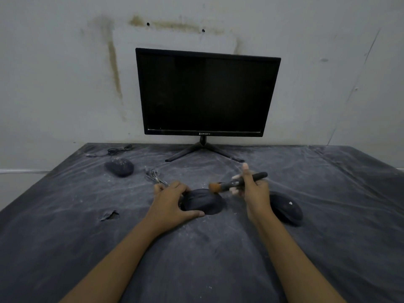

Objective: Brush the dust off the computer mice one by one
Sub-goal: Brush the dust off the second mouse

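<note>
Our left hand (172, 201) grips the mouse (202, 203), fingers curled; at its 3 o'clock our right hand (254, 190) pinches the brush (227, 184), index finger raised.

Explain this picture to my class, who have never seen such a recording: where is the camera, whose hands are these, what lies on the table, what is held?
There is no machine here: a person wears one wide-angle camera on the head, so you look down over their own forearms. The left hand holds the middle mouse on a dusty dark table cover. The right hand grips a small brush, bristles by that mouse's far edge. A second mouse lies beside the right wrist, a third mouse farther back left, near loose cables. A dark monitor stands against the wall.
</note>
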